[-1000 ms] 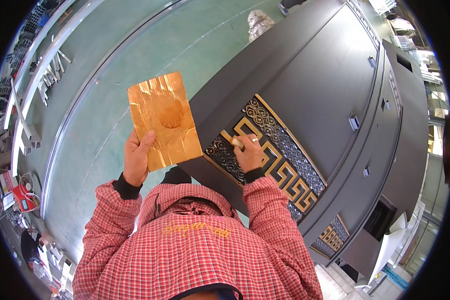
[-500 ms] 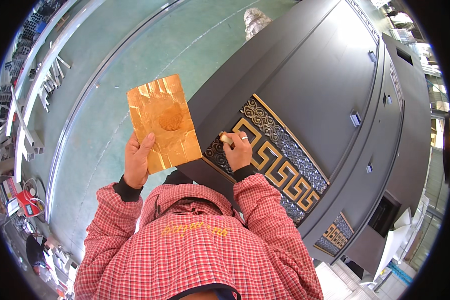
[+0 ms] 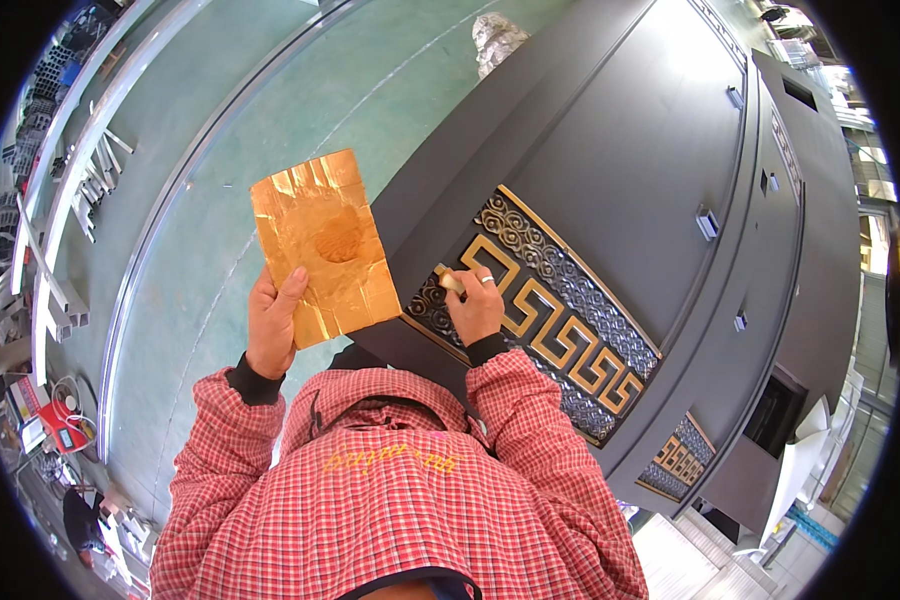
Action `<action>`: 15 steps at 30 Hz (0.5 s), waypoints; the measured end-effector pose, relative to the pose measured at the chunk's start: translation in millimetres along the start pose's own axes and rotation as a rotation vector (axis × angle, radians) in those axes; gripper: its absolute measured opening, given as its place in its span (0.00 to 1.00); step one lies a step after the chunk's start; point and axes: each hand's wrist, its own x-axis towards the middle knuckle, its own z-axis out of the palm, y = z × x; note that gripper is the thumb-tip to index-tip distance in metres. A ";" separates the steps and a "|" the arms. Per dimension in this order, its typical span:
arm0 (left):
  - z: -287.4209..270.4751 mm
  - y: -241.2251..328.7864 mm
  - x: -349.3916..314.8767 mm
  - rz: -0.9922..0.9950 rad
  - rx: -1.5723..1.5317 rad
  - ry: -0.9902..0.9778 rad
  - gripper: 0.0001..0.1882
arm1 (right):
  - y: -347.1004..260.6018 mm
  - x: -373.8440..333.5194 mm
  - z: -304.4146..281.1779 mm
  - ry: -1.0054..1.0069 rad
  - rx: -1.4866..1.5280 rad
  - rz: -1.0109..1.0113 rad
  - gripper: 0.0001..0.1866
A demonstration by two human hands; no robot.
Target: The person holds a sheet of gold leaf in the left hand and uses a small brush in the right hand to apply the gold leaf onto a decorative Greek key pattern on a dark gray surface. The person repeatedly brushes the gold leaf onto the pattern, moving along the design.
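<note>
My left hand (image 3: 275, 318) grips the lower left edge of a flat gold-coloured board (image 3: 335, 295), thumb on its face. A wet-looking patch of gold-brown paint (image 3: 337, 240) lies in the board's middle. Pinched in the fingers of my right hand (image 3: 478, 308) is a small pale dabber (image 3: 452, 284); whether it is a sponge or a short brush I cannot tell. It sits at the near left end of a carved panel (image 3: 548, 318), over dark scrollwork. A raised gold key-pattern band runs along the panel, with black-and-silver swirls on both sides and a thin gold edge strip.
The panel is set in a long dark grey structure (image 3: 610, 150) with small metal boxes (image 3: 707, 224) on it. A smaller carved panel (image 3: 678, 458) is at lower right. A wrapped bundle (image 3: 497, 42) stands far ahead. Metal profiles (image 3: 100, 170) and a red machine (image 3: 65, 425) are at left.
The dabber has turned slightly in my right hand, showing more of its pale body. The view has shifted a little; both hands keep nearly the same places.
</note>
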 end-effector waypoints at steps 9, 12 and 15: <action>-2.0 -4.8 5.3 -0.001 -0.025 -0.026 0.15 | -0.9 -5.8 -3.6 0.116 0.054 -0.041 0.10; 1.6 -2.1 4.9 0.012 -0.016 -0.035 0.15 | -2.1 1.1 7.9 0.129 0.077 -0.076 0.10; 0.0 -1.4 4.0 0.003 0.011 -0.040 0.16 | -0.7 0.0 12.7 0.041 0.074 0.004 0.12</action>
